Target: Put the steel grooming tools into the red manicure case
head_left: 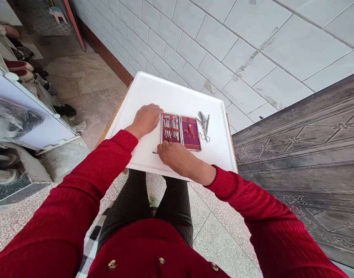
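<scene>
An open manicure case [191, 133] with a red-purple lining lies on the white tray [177, 92]. Its left half carries a row of slim metal tools [171, 128]; a red holder with loops [191, 129] shows in the right half. My left hand [146, 120] is at the case's left edge, its curled fingertips gripping the rim. Along the front edge, my right hand [177, 156] is closed, fingers pointing down, around a small metal nail clipper [155, 151] whose end sticks out to the left. Right of the case lie cuticle nippers [202, 117] and small scissors [206, 131].
The tray rests on a wooden-edged stand [114, 116] in front of my knees. Behind it rises a tiled wall [188, 42]. A carved grey panel [295, 150] stands at right, and a shoe rack [40, 104] at left.
</scene>
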The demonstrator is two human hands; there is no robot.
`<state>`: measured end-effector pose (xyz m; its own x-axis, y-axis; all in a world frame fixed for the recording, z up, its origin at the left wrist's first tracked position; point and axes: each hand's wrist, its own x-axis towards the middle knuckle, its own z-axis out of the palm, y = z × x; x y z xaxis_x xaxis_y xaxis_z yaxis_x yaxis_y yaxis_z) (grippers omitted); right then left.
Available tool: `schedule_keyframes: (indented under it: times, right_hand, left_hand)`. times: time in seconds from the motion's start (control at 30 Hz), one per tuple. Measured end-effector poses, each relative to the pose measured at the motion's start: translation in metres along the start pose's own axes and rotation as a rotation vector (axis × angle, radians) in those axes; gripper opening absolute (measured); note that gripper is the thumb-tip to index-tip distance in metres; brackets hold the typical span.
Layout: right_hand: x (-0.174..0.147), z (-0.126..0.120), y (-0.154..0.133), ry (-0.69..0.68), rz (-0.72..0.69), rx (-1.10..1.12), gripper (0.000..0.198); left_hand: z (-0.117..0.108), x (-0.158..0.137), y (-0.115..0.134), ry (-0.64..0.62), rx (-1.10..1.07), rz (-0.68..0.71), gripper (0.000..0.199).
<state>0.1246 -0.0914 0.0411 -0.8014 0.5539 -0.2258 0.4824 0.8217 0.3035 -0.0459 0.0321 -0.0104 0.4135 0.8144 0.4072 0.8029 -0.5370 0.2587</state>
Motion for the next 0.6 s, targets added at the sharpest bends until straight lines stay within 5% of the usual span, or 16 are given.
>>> schedule_keyframes:
  times: [0.23,0.6]
  right_hand:
    - [-0.010,-0.003,0.004,0.001,-0.031,0.002,0.031]
    - [-0.029,-0.006,0.048,-0.064,0.274,0.116,0.019]
  left_hand:
    - [0.000,-0.001,0.000,0.017,-0.016,-0.001,0.033]
    - [-0.001,-0.002,0.000,0.024,-0.044,0.003,0.036]
